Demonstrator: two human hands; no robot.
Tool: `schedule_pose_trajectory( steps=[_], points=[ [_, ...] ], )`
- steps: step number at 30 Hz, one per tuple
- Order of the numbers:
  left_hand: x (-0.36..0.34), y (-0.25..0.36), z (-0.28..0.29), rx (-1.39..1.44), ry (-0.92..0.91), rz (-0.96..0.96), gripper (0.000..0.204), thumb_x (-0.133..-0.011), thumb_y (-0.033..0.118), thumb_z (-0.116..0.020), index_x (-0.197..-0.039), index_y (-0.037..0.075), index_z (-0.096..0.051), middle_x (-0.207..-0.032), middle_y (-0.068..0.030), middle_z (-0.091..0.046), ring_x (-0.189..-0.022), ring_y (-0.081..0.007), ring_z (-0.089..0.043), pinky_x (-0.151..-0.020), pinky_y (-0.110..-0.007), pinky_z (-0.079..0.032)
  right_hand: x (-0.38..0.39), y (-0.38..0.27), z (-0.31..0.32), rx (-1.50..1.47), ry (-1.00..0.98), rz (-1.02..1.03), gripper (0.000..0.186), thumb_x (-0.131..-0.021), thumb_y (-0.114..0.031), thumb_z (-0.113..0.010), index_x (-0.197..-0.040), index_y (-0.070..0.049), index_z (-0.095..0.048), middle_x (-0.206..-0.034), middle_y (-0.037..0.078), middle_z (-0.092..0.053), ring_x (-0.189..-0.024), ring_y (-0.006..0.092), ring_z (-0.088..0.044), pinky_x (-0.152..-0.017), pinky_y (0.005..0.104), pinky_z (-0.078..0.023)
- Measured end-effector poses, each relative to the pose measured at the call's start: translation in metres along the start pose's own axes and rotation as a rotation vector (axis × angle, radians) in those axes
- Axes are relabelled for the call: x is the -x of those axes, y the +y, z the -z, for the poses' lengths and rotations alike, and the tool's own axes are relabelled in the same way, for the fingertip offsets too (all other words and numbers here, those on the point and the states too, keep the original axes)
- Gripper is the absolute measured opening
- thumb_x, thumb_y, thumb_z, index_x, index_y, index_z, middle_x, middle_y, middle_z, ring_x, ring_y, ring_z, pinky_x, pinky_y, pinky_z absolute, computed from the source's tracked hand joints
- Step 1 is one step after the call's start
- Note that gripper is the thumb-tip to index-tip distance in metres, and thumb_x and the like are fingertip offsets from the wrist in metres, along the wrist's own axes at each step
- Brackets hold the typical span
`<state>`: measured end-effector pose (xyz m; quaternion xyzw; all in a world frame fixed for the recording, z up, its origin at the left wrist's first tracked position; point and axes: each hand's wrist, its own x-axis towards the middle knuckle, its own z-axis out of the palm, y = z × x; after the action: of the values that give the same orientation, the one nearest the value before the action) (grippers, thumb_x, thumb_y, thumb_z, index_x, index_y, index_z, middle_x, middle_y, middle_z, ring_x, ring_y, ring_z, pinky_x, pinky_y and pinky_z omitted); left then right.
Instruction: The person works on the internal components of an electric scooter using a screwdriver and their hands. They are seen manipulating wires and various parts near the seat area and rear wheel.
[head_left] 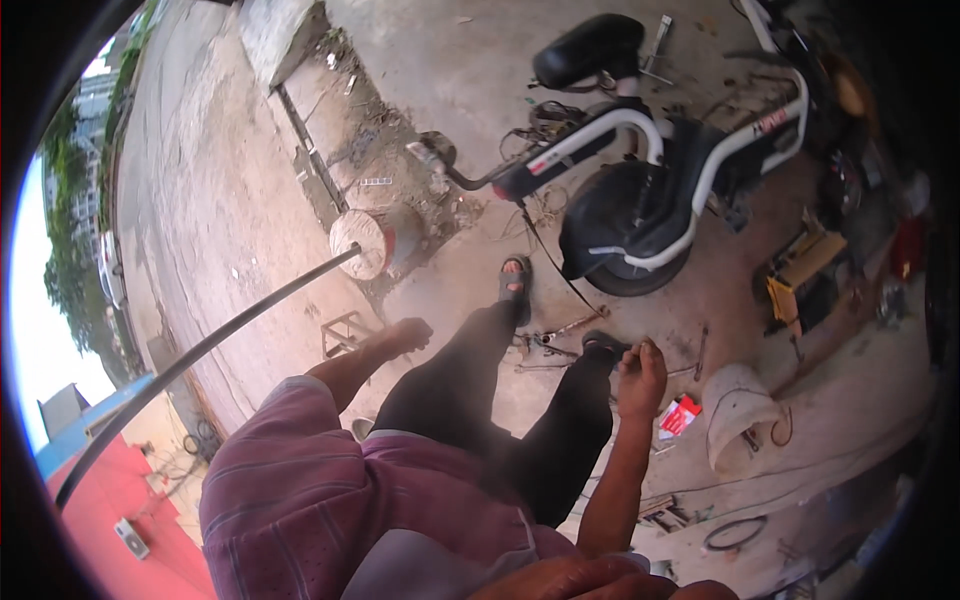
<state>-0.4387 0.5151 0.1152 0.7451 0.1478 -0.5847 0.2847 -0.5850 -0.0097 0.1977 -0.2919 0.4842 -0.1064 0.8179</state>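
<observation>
My left hand (408, 335) hangs beside my left thigh, its fingers curled in, with nothing showing in them. Close by it on the ground stands a small stool frame (348, 333). On the other side, my right hand (643, 378) is raised in front of my right leg with its fingers bent together; whether they hold something small cannot be made out. Neither hand touches the white and black electric bike (625, 150) ahead, whose black rear wheel (640, 225) faces my feet. Metal tools (570, 335) lie between and beyond my sandals.
A long dark pole (220, 335) rises from a round, pale-topped base (362, 245) at left. To the right are a red and white packet (680, 415), a tipped white bucket (740, 400) and an opened cardboard box (805, 262). Cables (800, 480) trail across the floor.
</observation>
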Motion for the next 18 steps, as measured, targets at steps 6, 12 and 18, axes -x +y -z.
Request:
schedule_pose_trajectory(
  steps=[6, 12, 18],
  points=[
    [0.034, -0.059, 0.068, 0.095, 0.087, 0.016, 0.038, -0.096, 0.036, -0.059, -0.107, 0.000, -0.068, -0.094, -0.0119, -0.074, -0.080, -0.0215, -0.072, -0.066, -0.035, -0.056, 0.007, 0.053, -0.150, 0.136, -0.113, -0.136, 0.025, -0.103, -0.033, -0.063, -0.098, -0.009, -0.062, -0.079, 0.001, -0.059, -0.066, 0.0121, -0.055, -0.057, 0.0272, -0.043],
    [0.066, -0.126, 0.079, 0.248, 0.136, 0.183, 0.034, -0.098, 0.035, -0.059, -0.104, 0.003, -0.067, -0.092, -0.0096, -0.072, -0.081, -0.0217, -0.070, -0.066, -0.035, -0.055, 0.000, 0.099, -0.203, 0.145, -0.261, -0.281, 0.029, -0.105, -0.035, -0.060, -0.089, -0.011, -0.054, -0.069, 0.001, -0.051, -0.060, 0.0159, -0.051, -0.055, 0.0277, -0.039],
    [0.109, -0.171, 0.023, 0.478, 0.207, 0.299, 0.026, -0.095, 0.030, -0.063, -0.103, 0.005, -0.067, -0.091, -0.0101, -0.073, -0.079, -0.0216, -0.072, -0.063, -0.035, -0.056, -0.006, 0.096, -0.233, 0.218, -0.373, -0.312, 0.022, -0.105, -0.029, -0.060, -0.095, -0.010, -0.057, -0.077, 0.001, -0.055, -0.064, 0.0154, -0.052, -0.059, 0.0286, -0.043]
  ],
)
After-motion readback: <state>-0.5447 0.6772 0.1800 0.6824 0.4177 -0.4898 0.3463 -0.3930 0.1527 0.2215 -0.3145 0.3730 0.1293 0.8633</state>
